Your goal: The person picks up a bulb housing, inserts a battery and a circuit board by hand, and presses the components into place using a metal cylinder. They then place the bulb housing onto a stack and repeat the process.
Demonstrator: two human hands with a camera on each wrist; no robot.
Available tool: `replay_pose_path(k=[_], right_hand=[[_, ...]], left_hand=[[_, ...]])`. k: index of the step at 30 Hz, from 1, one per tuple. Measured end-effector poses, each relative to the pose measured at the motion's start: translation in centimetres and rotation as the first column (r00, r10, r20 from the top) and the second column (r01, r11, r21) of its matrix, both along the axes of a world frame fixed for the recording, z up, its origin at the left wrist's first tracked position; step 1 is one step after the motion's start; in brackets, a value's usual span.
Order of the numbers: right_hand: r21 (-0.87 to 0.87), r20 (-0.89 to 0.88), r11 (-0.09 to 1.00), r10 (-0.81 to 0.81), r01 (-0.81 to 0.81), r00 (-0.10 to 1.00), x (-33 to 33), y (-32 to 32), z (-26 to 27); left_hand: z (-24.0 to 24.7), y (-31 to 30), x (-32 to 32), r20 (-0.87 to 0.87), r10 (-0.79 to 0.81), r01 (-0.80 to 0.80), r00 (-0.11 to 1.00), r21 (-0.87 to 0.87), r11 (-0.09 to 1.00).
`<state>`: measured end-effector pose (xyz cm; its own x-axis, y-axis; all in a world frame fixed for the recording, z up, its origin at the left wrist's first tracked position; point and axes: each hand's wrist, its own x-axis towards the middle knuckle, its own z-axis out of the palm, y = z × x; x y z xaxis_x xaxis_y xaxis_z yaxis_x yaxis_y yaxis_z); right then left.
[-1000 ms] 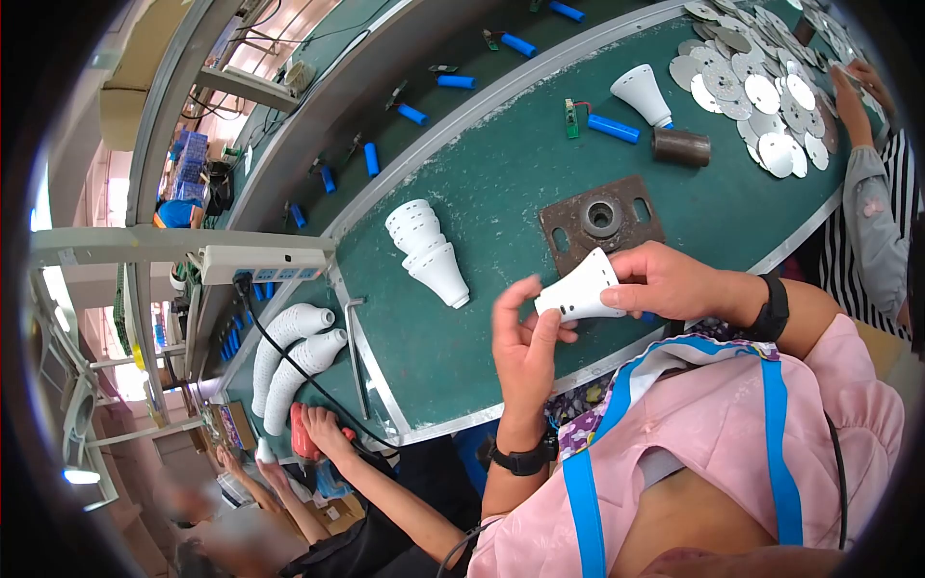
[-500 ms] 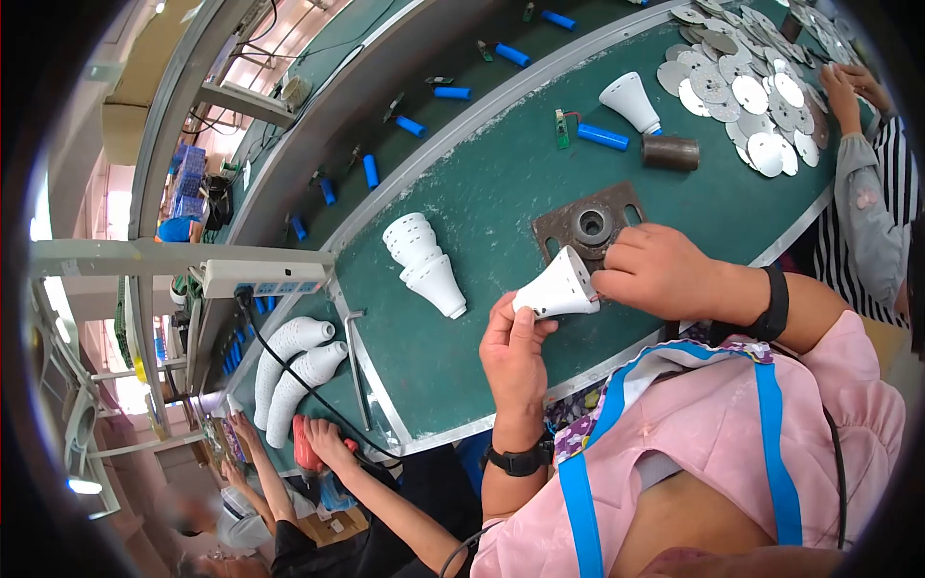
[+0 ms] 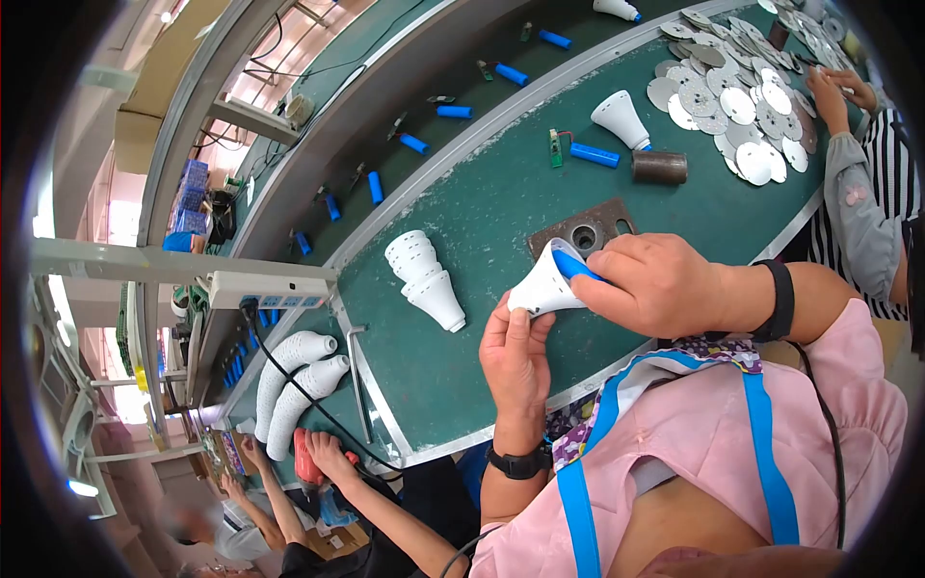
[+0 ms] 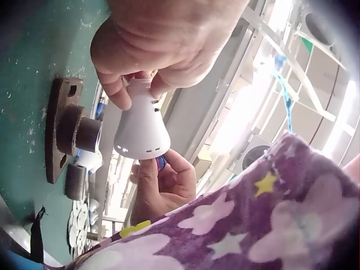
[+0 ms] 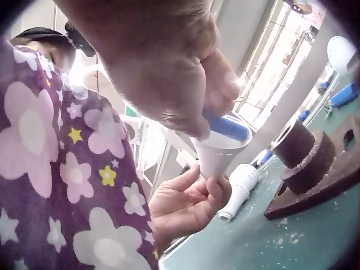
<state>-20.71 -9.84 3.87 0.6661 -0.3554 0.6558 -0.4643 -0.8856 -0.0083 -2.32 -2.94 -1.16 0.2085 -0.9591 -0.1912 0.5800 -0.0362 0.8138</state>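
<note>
My left hand grips a white plastic lamp housing by its narrow neck, its wide mouth towards the right hand. Between the fingertips of my right hand is a blue cylindrical battery. In the right wrist view, the battery lies slanted across the housing's mouth, one end inside the rim. The right fingers cover its other end. From the left wrist view, small slots show along the housing's wide rim. Behind the hands, a brown steel plate with a round socket lies on the green bench.
Stacked white housings lie left of the hands. Farther back are another housing, a loose blue battery wired to a circuit board and a steel tube. Metal discs are heaped at right. Another person's hand holds a red tool.
The right hand has left the housing's rim and now holds the blue battery at its mouth. The left hand's fingers have closed round the neck. The view has shifted slightly.
</note>
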Motion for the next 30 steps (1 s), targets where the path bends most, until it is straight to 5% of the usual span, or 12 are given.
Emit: replay_pose_path(k=[3, 5, 6, 15, 19, 21, 22, 28, 30], right_hand=[[0.111, 0.072, 0.988, 0.096, -0.104, 0.993, -0.1, -0.8, -0.4], [0.409, 0.299, 0.877, 0.134, -0.254, 0.945, 0.1, -1.9, -0.9], [0.492, 0.276, 0.843, 0.085, -0.217, 0.957, -0.2, -2.1, -0.8], [0.463, 0.054, 0.869, 0.172, -0.177, 0.984, -1.3, -3.7, 1.1], [0.387, -0.153, 0.918, 0.157, -0.087, 0.976, -1.6, -5.0, 3.5], [0.325, -0.177, 0.94, 0.168, -0.103, 0.97, -1.1, -6.0, 3.9], [0.286, -0.251, 0.952, 0.182, -0.107, 0.951, -0.9, -6.3, 4.1], [0.268, -0.468, 0.959, 0.208, -0.087, 0.859, 0.1, -7.4, 4.4], [0.284, -0.519, 0.957, 0.211, -0.066, 0.828, 0.5, -7.4, 4.5]], left_hand=[[0.0, -0.2, -0.3, -0.081, -0.066, 0.066, 0.994, -0.008, 0.998], [-0.2, -0.4, -0.5, -0.224, -0.139, 0.132, 0.965, -0.049, 0.99], [-0.2, -0.6, -0.8, -0.224, -0.14, 0.131, 0.965, -0.051, 0.99], [0.0, -1.8, -2.2, -0.314, -0.207, 0.216, 0.927, -0.005, 0.976], [0.9, -3.8, -2.8, -0.094, -0.356, 0.353, 0.93, -0.051, 0.934], [0.2, -5.0, -2.7, 0.438, -0.378, 0.382, 0.816, 0.083, 0.921], [0.7, -5.4, -3.0, 0.545, -0.354, 0.329, 0.76, 0.147, 0.933], [-2.0, -6.9, -3.4, 0.76, -0.1, 0.275, 0.643, -0.107, 0.956], [-2.0, -6.7, -3.2, 0.731, -0.165, 0.274, 0.662, -0.032, 0.961]])
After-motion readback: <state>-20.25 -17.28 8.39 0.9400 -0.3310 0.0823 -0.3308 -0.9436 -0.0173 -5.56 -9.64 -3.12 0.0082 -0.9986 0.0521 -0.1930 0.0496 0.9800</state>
